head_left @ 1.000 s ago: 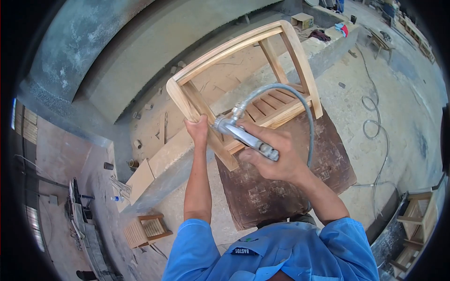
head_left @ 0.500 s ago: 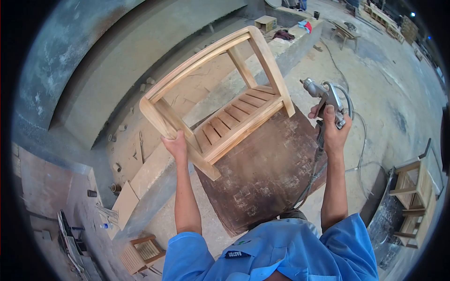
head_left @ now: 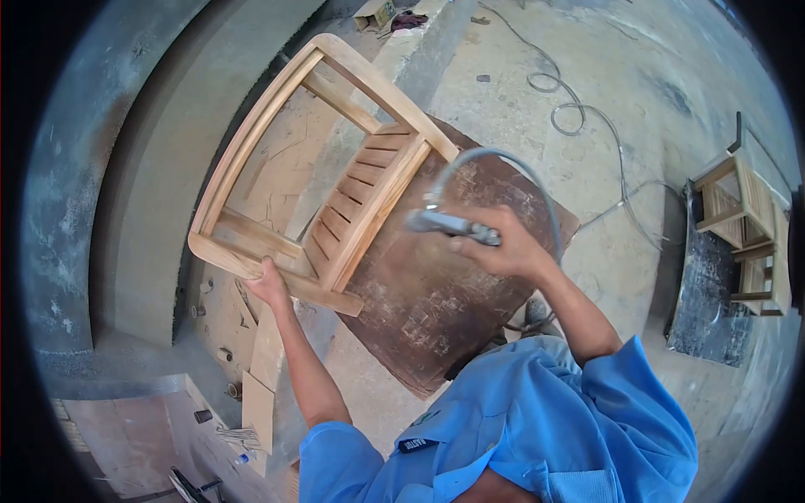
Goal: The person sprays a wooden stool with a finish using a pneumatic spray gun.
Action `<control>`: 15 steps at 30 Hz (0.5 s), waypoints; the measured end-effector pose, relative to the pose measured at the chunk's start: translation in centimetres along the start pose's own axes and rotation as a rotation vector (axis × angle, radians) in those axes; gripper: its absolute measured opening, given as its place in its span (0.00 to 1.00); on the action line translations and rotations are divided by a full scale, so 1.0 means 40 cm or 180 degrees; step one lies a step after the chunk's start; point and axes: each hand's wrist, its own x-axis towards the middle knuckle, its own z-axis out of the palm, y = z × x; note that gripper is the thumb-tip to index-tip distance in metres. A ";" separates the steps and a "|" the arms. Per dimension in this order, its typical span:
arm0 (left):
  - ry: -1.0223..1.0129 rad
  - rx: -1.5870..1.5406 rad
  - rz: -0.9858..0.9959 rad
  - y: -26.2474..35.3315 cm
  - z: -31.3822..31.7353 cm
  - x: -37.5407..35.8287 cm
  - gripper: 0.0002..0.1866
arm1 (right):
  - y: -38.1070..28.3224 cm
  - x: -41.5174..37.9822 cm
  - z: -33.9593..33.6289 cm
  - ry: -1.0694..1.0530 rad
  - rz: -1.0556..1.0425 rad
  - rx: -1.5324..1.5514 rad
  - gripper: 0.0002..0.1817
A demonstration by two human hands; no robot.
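Observation:
My left hand (head_left: 268, 283) is closed around the lower leg of a pale wooden slatted stool (head_left: 379, 211). The stool is tipped on its side, its slats facing up and to the right. In my right hand (head_left: 510, 245) is a metal spray gun (head_left: 453, 225), slightly blurred, its front end pointing left at the stool's rail with a gap between them. A grey hose (head_left: 549, 197) loops up from the gun. Beneath both lies a worn brown board (head_left: 436, 314), partly hidden by the stool and my right forearm.
Several similar wooden pieces (head_left: 742, 214) stand on a dark sheet at the right. Coiled hose (head_left: 579, 109) lies across the concrete floor. A low concrete ledge (head_left: 428, 50) runs behind the stool, with a cardboard box (head_left: 374, 14) and a dark cloth (head_left: 409, 20) near its far end.
My right hand has swung the spray gun left and down, from upright beside the stool to pointing at it. The stool has turned more upright in view, still held by my left hand.

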 end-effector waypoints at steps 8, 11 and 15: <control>-0.0305 -0.0054 -0.0238 0.040 -0.008 -0.026 0.29 | 0.044 -0.145 -0.223 0.1379 0.0462 0.0155 0.28; -0.0250 0.0189 -0.0391 0.049 -0.010 -0.033 0.29 | 0.058 -0.158 -0.249 0.1594 0.0455 0.0584 0.31; -0.0424 0.0099 -0.0344 0.039 -0.018 -0.027 0.29 | 0.203 -0.245 -0.274 0.1531 0.1196 0.0260 0.25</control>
